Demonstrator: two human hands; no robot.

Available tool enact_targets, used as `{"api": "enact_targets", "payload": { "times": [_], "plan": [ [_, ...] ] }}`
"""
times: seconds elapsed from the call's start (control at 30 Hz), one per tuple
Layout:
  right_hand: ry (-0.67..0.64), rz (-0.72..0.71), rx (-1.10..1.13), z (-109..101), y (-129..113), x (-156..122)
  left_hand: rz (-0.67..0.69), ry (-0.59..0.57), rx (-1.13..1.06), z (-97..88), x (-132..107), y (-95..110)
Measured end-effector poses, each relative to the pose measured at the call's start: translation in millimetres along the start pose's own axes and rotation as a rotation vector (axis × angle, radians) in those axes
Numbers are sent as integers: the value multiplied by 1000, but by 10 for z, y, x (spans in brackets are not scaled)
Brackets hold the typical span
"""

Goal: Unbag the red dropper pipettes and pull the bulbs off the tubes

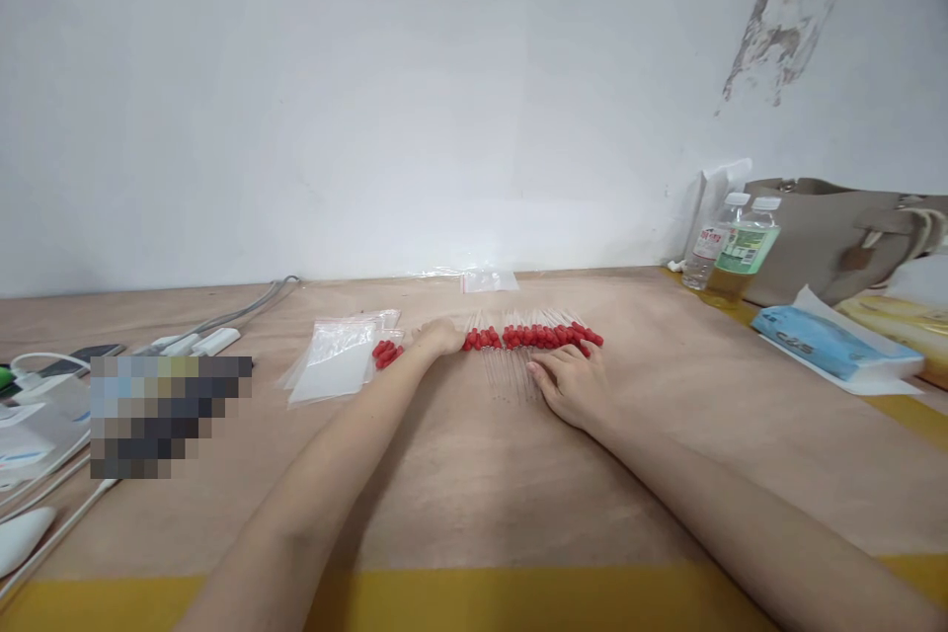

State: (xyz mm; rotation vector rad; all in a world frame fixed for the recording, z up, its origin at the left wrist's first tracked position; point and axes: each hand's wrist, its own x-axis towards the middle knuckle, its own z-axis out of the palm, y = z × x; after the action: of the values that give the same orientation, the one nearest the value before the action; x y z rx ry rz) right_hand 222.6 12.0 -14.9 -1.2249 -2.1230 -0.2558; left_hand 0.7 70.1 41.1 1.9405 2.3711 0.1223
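Head view shows your two forearms reaching out over the tabletop [459, 474], whose near edge carries a yellow strip. Your right hand [569, 383] lies flat, fingers spread, on the clear stems of the red-tipped sticks [533, 337]. Your left hand [439, 336] rests at the left end of that row, fingers loosely curled; you cannot tell whether its grip is closed on any stick. A few more red tips [386, 353] lie just left of it, beside the clear plastic bags [335, 360]. Open wood lies between your arms. To the right, a blue packet [819, 342] bears unreadable lettering. Farther back, two bottles [730, 245] with blurred labels stand by a beige bag [836, 237] against the wall.
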Motion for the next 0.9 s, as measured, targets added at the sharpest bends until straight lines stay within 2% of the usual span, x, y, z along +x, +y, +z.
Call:
{"api": "enact_targets", "payload": {
  "times": [0.1, 0.23, 0.3, 0.37, 0.43, 0.53, 0.6, 0.8, 0.9],
  "plan": [
    [37, 9, 14, 17, 24, 0, 25, 81, 6, -58, -46, -66],
    [148, 3, 68, 50, 48, 8, 142, 254, 10, -72, -381, -226],
    [181, -39, 102, 48, 36, 9, 257, 324, 6, 15, -612, -324],
    [184, -111, 131, 29, 2, 4, 495, 474, -17, 152, -816, -418],
    [155, -203, 151, 1, -53, -11, 626, 563, -50, 288, -957, -489],
    [97, -324, 175, -27, -157, -39, 757, 579, -120, 397, -1047, -519],
    [82, -345, 186, -21, -227, -54, 811, 575, -152, 403, -1057, -500],
    [48, -363, 170, 81, -359, -55, 870, 645, -202, 372, -1061, -462],
    [51, -365, 186, 118, -374, -46, 846, 655, -249, 380, -1076, -445]
  ]
}}
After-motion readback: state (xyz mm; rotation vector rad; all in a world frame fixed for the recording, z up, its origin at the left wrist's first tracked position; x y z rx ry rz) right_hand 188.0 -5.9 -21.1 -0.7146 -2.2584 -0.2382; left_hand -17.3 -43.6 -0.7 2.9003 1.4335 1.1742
